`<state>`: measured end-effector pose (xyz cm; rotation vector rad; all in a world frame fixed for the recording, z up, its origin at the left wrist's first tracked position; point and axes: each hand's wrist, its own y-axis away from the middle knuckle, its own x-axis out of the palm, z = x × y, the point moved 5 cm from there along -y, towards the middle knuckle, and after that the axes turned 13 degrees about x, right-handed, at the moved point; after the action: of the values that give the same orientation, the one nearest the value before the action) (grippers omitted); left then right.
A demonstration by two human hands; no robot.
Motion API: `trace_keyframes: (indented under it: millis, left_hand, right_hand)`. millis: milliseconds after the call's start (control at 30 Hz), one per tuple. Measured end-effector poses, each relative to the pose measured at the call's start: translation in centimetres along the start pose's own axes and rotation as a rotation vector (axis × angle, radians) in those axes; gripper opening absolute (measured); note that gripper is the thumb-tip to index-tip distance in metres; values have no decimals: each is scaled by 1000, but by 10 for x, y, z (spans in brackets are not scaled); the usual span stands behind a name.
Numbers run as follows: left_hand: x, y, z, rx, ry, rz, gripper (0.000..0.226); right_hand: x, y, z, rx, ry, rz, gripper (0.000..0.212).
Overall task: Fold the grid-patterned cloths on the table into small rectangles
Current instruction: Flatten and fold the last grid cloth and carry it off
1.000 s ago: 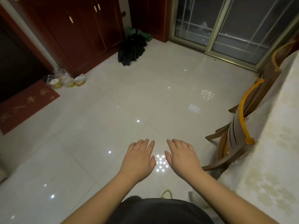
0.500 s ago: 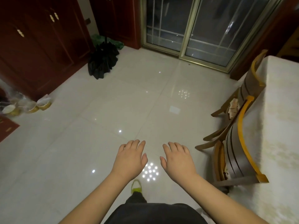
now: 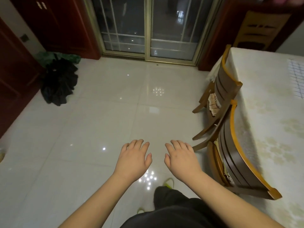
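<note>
A white cloth with a dark grid pattern (image 3: 297,78) lies on the table (image 3: 266,102) at the right edge of the view, only partly in frame. The table wears a cream floral cover. My left hand (image 3: 134,159) and my right hand (image 3: 180,159) are held out palm down over the tiled floor, side by side, fingers relaxed and holding nothing. Both hands are well to the left of the table and far from the cloth.
Two wooden chairs (image 3: 230,145) with yellow-edged backs stand pushed against the table's left side. A black folded umbrella (image 3: 59,83) lies on the floor by dark red cabinets (image 3: 16,66). A sliding glass door (image 3: 148,27) is ahead.
The view has turned to the right, bringing the table top and the grid cloth into sight. My hands keep the same palm-down pose in front of me.
</note>
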<state>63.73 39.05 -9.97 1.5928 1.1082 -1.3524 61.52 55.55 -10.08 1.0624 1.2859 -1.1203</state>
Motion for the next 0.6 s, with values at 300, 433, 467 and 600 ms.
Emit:
trace_keyframes:
  millis: [300, 433, 467, 600]
  left_hand:
    - [1, -160, 16, 132, -32, 79, 49]
    - [-11, -233, 15, 171, -65, 80, 49]
    - [-12, -250, 15, 186, -65, 80, 49]
    - [-21, -308, 10, 217, -66, 108, 49]
  right_hand:
    - [16, -128, -57, 137, -67, 27, 40]
    - [10, -185, -94, 170, -82, 16, 37]
    - [9, -199, -104, 178, -85, 22, 36]
    - [3, -247, -134, 225, -78, 32, 40]
